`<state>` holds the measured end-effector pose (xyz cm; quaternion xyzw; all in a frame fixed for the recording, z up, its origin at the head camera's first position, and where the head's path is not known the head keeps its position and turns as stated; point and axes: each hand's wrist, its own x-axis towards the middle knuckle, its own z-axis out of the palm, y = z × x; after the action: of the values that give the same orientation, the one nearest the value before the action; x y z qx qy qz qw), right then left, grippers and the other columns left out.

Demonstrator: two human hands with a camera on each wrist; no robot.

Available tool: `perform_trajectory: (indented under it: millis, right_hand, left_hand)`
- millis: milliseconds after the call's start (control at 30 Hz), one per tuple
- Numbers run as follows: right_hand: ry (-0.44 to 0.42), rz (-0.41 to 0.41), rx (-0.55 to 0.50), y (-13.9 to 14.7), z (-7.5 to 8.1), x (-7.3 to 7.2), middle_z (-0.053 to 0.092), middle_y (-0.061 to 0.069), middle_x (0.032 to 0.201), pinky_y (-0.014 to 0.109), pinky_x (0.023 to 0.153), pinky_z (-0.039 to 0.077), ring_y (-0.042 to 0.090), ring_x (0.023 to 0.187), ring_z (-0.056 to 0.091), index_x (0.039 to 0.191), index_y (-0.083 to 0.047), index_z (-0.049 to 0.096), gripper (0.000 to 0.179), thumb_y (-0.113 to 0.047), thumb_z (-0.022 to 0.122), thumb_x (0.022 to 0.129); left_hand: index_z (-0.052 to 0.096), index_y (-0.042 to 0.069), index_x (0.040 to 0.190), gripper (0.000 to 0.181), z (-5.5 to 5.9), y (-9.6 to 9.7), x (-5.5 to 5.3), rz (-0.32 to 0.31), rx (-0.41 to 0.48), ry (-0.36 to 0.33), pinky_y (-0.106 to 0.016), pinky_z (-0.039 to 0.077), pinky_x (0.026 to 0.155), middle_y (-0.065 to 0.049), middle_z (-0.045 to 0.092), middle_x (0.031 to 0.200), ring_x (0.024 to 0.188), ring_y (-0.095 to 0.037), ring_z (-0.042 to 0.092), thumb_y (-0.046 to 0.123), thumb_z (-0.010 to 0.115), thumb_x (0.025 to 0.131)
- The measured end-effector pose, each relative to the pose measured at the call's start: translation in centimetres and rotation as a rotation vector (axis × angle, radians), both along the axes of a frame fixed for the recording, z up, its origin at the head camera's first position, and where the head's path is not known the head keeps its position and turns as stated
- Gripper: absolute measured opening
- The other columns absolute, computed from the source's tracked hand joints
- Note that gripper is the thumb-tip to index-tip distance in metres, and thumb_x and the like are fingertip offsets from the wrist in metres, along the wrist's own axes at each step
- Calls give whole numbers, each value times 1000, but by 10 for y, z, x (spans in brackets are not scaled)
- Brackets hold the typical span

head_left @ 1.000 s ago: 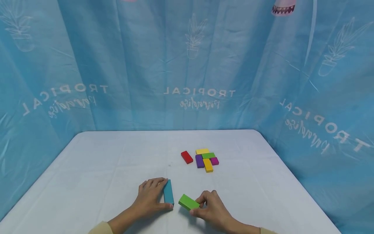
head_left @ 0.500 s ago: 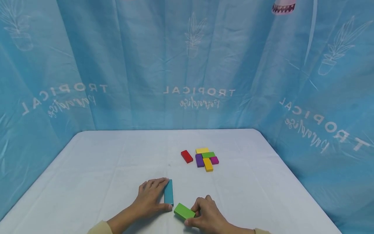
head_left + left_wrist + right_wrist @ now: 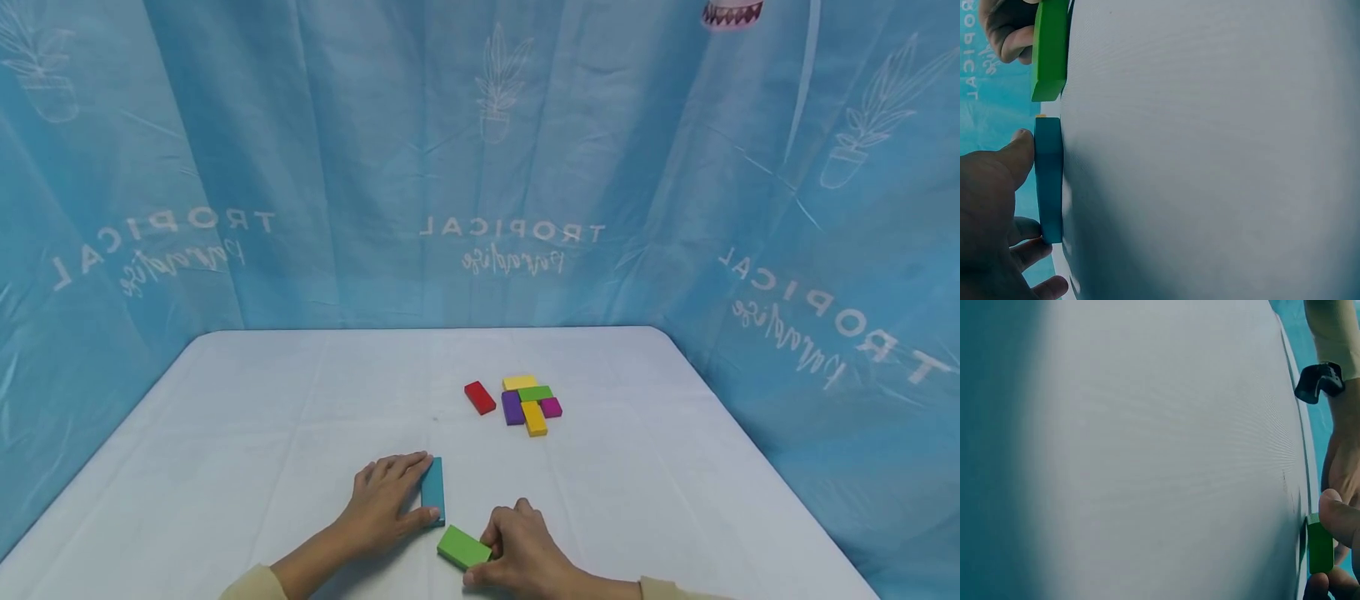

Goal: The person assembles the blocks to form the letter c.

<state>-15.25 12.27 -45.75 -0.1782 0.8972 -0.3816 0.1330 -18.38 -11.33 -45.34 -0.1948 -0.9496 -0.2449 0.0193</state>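
A long blue block (image 3: 432, 492) lies near the middle front of the white table. My left hand (image 3: 382, 504) rests over its left side, index fingertip at the far end and thumb on top near the close end. In the left wrist view the blue block (image 3: 1049, 181) lies flat beside that thumb. My right hand (image 3: 525, 550) pinches a green block (image 3: 463, 547) by its right end, between thumb and fingers. The green block (image 3: 1050, 50) lies angled just short of the blue block's near end, a small gap between them. Whether it touches the cloth I cannot tell.
Farther back, a red block (image 3: 480, 397) lies alone. Right of it sits a cluster of a yellow block (image 3: 520, 382), another green block (image 3: 536, 393), a purple block (image 3: 512, 408), an orange block (image 3: 534, 418) and a magenta block (image 3: 551, 407). A blue curtain (image 3: 360, 167) surrounds the table.
My right hand has brought the green block left and toward me, lower to the table. The blue block has turned slightly straighter, and my left thumb has slid from its near end onto its top.
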Motion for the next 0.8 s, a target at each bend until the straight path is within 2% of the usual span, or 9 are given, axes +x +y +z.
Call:
perform_trajectory:
  millis: [333, 800]
  right_hand:
    - [-20, 4, 50, -6, -1, -4, 48, -5, 74, 28, 62, 31, 15, 78, 38, 85, -17, 59, 36, -35, 87, 69]
    - [11, 13, 73, -9, -1, -5, 48, -7, 72, 28, 62, 31, 14, 76, 38, 84, -17, 60, 37, -37, 87, 67]
  left_hand:
    - [50, 7, 140, 68, 0, -1, 0, 3, -13, -13, -63, 16, 102, -8, 45, 143, 128, -34, 35, 46, 68, 87]
    - [49, 7, 140, 68, 2, -1, 3, -15, -10, -25, -64, 16, 102, -8, 44, 143, 129, -36, 35, 44, 68, 87]
